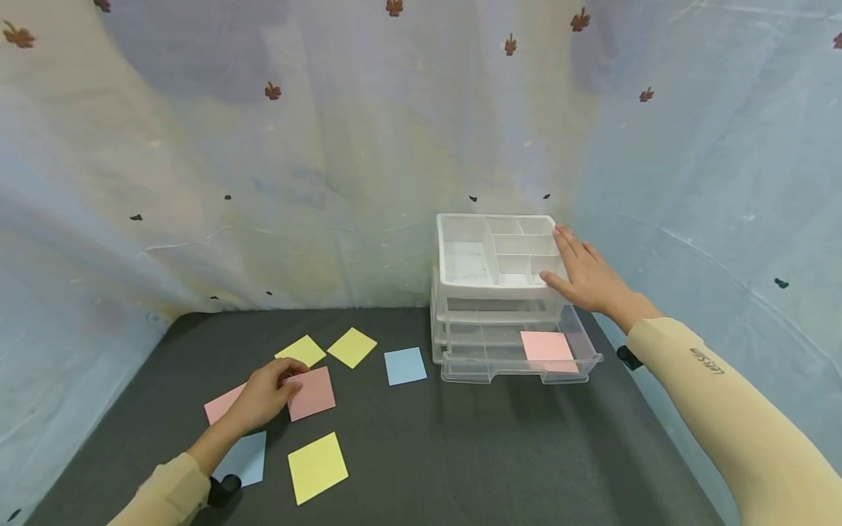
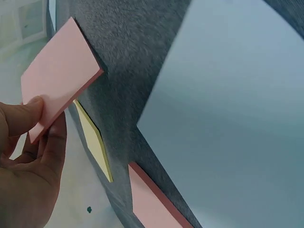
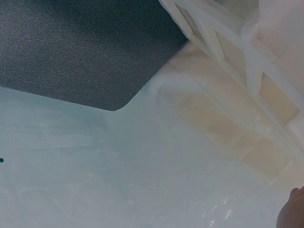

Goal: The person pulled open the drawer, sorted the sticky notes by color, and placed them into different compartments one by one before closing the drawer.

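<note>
My left hand (image 1: 263,394) pinches a pink sticky note pad (image 1: 314,395) by its edge, thumb on top and fingers beneath; the left wrist view shows the pad (image 2: 64,71) tilted above the dark table. Fairly straight fingers of my right hand (image 1: 595,283) rest on the right side of a white-and-clear drawer organizer (image 1: 496,292). The organizer's lowest clear drawer (image 1: 483,371) is pulled out, with another pink sticky note pad (image 1: 547,346) lying in its right part. In the right wrist view, only a bit of the hand (image 3: 292,211) shows at the lower right corner.
Two yellow pads (image 1: 302,351) lie behind my left hand, and a third yellow pad (image 1: 319,467) lies nearer. One blue pad (image 1: 405,366) sits left of the organizer; another blue pad (image 1: 246,459) and a pink pad (image 1: 224,404) are partly covered by my left arm. Behind hangs a patterned cloth (image 1: 355,146).
</note>
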`<state>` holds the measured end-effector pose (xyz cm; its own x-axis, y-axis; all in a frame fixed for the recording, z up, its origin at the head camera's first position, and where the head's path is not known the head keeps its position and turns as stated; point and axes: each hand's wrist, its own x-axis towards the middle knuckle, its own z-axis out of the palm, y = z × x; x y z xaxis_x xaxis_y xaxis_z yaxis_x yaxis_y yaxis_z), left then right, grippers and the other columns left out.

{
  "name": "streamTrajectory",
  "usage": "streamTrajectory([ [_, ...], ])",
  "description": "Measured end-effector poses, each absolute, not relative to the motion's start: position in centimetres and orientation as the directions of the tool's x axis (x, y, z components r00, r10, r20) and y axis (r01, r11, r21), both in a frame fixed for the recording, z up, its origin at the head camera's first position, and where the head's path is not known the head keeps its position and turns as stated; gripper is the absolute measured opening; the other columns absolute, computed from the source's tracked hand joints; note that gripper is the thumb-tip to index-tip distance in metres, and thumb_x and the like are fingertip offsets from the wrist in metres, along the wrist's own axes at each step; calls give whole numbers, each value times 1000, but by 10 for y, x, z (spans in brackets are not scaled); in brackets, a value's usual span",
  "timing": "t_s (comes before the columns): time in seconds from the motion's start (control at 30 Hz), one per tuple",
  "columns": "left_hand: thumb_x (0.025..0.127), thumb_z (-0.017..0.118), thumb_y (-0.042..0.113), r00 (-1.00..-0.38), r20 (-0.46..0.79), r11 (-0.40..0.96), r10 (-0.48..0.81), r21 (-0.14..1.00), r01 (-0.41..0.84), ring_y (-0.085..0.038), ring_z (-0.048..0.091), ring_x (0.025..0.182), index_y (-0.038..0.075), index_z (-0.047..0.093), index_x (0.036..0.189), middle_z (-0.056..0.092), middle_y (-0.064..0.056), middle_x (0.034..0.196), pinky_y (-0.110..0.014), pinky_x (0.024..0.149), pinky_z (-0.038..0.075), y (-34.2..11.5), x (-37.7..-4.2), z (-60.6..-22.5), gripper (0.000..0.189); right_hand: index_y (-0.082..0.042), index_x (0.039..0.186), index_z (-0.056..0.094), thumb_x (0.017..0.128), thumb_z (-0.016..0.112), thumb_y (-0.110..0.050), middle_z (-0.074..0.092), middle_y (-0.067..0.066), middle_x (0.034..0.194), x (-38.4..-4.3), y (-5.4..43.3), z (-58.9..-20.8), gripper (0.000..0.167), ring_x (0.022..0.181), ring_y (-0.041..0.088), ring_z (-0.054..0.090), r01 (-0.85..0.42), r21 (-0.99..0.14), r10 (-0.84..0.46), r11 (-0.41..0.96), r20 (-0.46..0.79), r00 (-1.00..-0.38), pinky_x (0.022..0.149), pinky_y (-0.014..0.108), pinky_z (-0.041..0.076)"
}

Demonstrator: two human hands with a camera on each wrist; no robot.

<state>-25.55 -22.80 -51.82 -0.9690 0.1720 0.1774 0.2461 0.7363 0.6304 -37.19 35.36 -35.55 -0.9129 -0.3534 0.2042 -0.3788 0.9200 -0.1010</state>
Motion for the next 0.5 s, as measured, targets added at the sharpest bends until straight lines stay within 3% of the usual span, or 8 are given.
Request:
streamTrajectory([
  [0.27, 97, 70, -1, -965, 214, 704, 152, 662, 258, -25, 67, 96, 6, 70, 120, 71, -10, 109, -33, 77, 58, -217, -254, -515, 24, 1, 165, 0, 107, 47, -51, -2, 19, 174, -373, 354, -355, 91, 159, 42, 4, -391, -110, -365, 914, 201, -909, 126, 61, 5],
  [0.5, 99, 68, 1, -960, 239, 690, 143, 672, 270, -25, 67, 99, 8, 70, 120, 71, -8, 109, -42, 85, 60, -209, -257, -510, 22, 0, 165, -1, 107, 48, -49, -3, 18, 174, -372, 356, -355, 91, 159, 41, 4, -387, -112, -362, 915, 194, -912, 126, 61, 5],
])
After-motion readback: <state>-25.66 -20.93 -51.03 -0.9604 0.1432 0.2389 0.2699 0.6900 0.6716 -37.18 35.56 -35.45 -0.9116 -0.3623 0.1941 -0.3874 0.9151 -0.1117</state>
